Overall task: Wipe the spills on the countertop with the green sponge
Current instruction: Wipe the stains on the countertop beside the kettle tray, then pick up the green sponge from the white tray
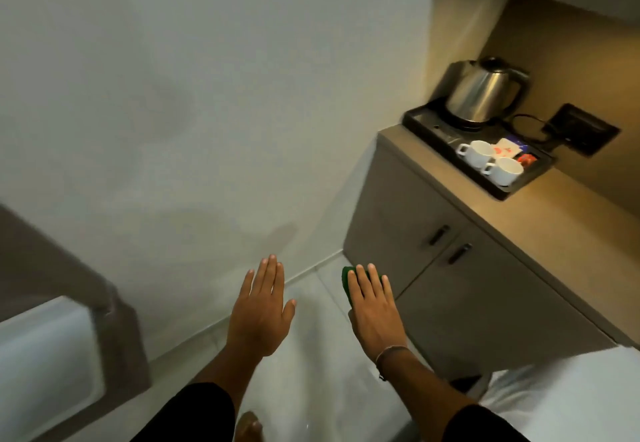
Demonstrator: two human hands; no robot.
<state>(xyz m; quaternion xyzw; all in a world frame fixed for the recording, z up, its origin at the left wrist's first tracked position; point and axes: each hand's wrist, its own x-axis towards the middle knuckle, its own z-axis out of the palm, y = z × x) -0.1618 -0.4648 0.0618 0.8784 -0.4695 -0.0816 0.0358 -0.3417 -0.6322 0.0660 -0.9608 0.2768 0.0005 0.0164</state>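
My right hand (pixel 374 310) is stretched out flat, palm down, with the green sponge (pixel 347 279) pressed under its fingers; only the sponge's left edge shows. My left hand (pixel 261 310) hovers beside it, flat, fingers together, holding nothing. Both hands are in the air above the floor, to the left of and below the beige countertop (pixel 554 220). No spill can be made out on the countertop from here.
On the countertop stands a black tray (pixel 426 123) with a steel kettle (pixel 481 95), two white cups (pixel 491 161) and sachets. A wall socket (pixel 581 133) with a cord sits behind it. Cabinet doors (pixel 450 285) are below. White bedding lies at the lower right and left.
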